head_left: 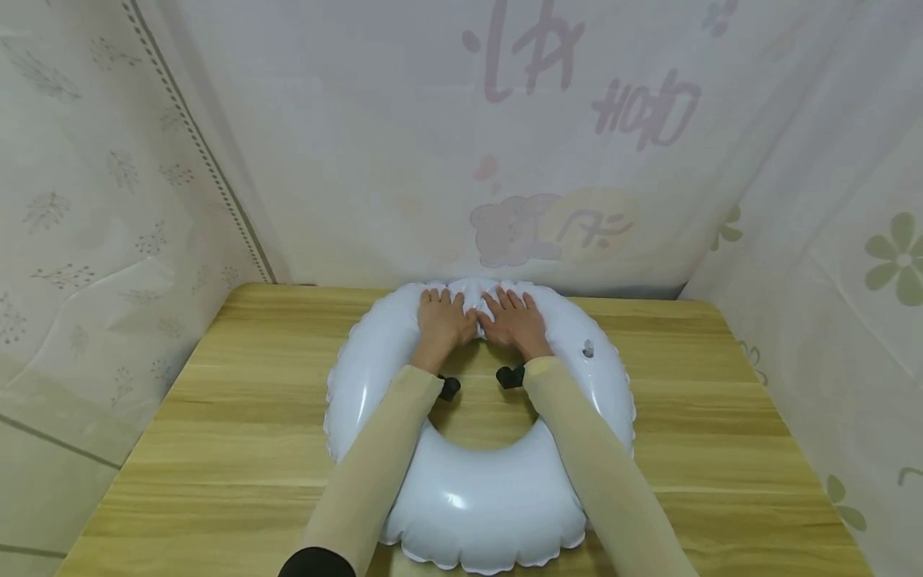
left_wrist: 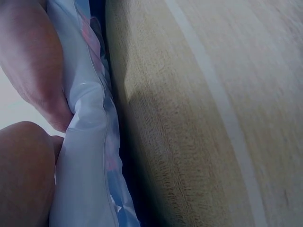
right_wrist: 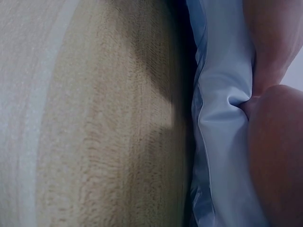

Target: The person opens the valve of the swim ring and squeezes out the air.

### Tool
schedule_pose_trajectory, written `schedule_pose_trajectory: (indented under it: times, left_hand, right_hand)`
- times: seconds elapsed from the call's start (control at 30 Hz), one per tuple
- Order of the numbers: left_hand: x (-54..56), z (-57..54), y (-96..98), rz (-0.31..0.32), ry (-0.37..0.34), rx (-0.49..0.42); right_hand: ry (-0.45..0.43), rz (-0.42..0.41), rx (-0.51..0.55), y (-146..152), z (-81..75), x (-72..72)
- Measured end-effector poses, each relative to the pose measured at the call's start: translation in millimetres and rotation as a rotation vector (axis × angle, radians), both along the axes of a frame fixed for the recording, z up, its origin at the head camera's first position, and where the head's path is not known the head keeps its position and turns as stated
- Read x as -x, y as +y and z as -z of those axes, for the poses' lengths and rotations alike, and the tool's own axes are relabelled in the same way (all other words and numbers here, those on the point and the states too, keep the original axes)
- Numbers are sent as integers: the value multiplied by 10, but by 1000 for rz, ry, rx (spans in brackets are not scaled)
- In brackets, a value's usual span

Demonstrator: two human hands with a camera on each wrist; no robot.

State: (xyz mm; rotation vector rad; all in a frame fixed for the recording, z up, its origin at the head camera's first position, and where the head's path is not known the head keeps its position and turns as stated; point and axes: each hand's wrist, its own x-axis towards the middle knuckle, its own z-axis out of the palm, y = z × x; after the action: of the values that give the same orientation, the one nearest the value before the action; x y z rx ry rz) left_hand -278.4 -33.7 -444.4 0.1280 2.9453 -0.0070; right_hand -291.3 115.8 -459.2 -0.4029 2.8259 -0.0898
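Left hand [head_left: 441,319] and right hand [head_left: 516,322] lie side by side on the far arc of a white inflatable ring [head_left: 483,505], and from my remote station I read both as unclenched: fingers straight, pointing away from me, curled round nothing. Their thumbs come together at the ring's inner edge, where the wrist views show me a deep crease [right_wrist: 232,111] in the shiny plastic. I cannot make out how hard each thumb pushes there.

My ring lies flat on the wood-grained counter [head_left: 238,401], about midway across, its far rim near the patterned cloth [head_left: 346,160] behind. Its near arc looks full and rounded, while the far arc dips between the palms. A small clear valve [head_left: 588,349] sits on its right side, well apart from my fingers.

I judge the step in hand to be pressing on that far arc, perhaps to test or shape it. For the next move, I think I need even weight through both palms, with the ring kept from sliding; work on the valve would first require lifting the right hand and bringing it nearer.
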Motion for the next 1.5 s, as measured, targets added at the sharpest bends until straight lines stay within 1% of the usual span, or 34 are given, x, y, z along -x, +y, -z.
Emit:
schedule_pose_trajectory:
  times: [0.23, 0.63, 0.67, 0.77, 0.87, 0.9, 1.23, 1.43, 1.5]
  left_hand:
    - [-11, 1, -3, 0, -6, 5]
    - [-22, -5, 15, 10, -15, 30]
    - [-11, 16, 11, 10, -14, 34]
    - [-22, 2, 10, 6, -15, 24]
    - [-35, -8, 9, 3, 1, 4]
    - [-51, -33, 15, 2, 3, -3]
    - [-48, -14, 24, -3, 18, 0]
    - [-47, -33, 26, -3, -5, 16]
    - [-49, -42, 32, -1, -12, 21]
  right_hand:
    - [5, -13, -10, -21, -31, -44]
    - [0, -13, -19, -8, -36, -44]
    - [-2, -12, -17, -7, -35, -42]
    - [-6, -16, -19, -6, -36, -47]
    - [-2, -21, -22, -7, -46, -45]
    - [1, -23, -24, -8, -49, -45]
    - [-11, -26, -24, -2, -42, -31]
    - [-15, -32, -28, 4, -2, 13]
    - [-23, -28, -26, 1, -18, 6]
